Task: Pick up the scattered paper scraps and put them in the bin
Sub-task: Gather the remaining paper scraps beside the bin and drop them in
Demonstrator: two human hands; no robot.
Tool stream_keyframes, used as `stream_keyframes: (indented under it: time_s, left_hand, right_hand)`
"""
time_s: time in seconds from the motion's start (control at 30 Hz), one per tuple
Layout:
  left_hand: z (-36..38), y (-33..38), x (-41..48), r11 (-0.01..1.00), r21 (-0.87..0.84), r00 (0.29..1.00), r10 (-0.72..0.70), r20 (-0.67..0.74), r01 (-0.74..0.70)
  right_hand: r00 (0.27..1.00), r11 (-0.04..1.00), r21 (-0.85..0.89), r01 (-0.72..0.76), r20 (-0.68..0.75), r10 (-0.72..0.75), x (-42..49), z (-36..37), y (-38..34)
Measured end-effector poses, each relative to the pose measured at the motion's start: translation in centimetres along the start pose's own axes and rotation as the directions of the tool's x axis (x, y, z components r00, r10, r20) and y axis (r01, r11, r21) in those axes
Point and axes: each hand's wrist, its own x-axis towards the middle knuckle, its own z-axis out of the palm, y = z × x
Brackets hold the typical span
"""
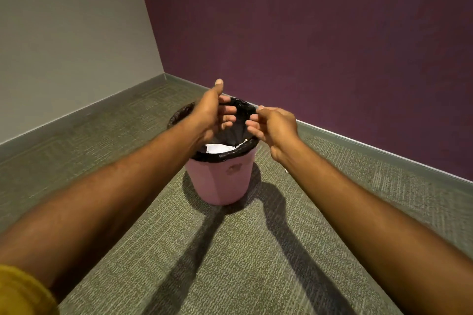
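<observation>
Paper scraps lie white inside the bin, low against its near inner side, and only a part of them shows under the rim. The bin is pink and stands upright on the grey-green carpet, near the corner where a grey wall meets a purple wall. A black liner bag is folded over its rim. Both arms reach forward, and both hands hang over the mouth of the bin. The left hand has its thumb raised and its fingers spread loosely, with nothing in it. The right hand has its fingers curled loosely inward, also with nothing visible between them. The two hands face each other, near but apart. One very small white bit lies on the carpet just under the right wrist. A yellow sleeve shows at the lower left corner. The arms throw long dark shadows on the carpet.
</observation>
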Motion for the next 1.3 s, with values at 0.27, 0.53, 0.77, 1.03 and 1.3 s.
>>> stream_keyframes:
  time_s: [0.27, 0.53, 0.77, 1.03, 1.3]
  left_hand:
    - [10.7, -2.3, 0.1, 0.974, 0.111, 0.911, 0.142, 0.388, -0.199]
    - [18.7, -9.9, 3.4, 0.932, 0.300, 0.837, 0.006, 0.548, -0.203]
    - [23.1, -17.4, 7.3, 0.857, 0.458, 0.844, -0.054, 0.534, -0.235]
    - [25.7, -23.7, 9.9, 0.441, 0.713, 0.788, -0.021, 0.616, -0.545]
    - [26.1, -27.8, 12.9, 0.101, 0.771, 0.767, -0.078, 0.636, -0.629]
  right_hand:
    - [0.969, 0.999, -0.042, -0.016, -0.249, 0.005, 1.1, -12.9, 3.7]
    - [0.862, 0.987, -0.128, -0.096, -0.507, 0.018, 1.6, -25.8, 5.4]
    - [0.797, 0.978, -0.163, -0.129, -0.604, 0.005, 1.2, -32.2, 6.8]
    - [0.820, 0.940, -0.284, -0.188, -0.572, -0.009, 2.2, -34.5, 9.2]
    - [0.833, 0.855, -0.485, -0.184, -0.539, -0.126, 5.8, -34.5, 12.2]
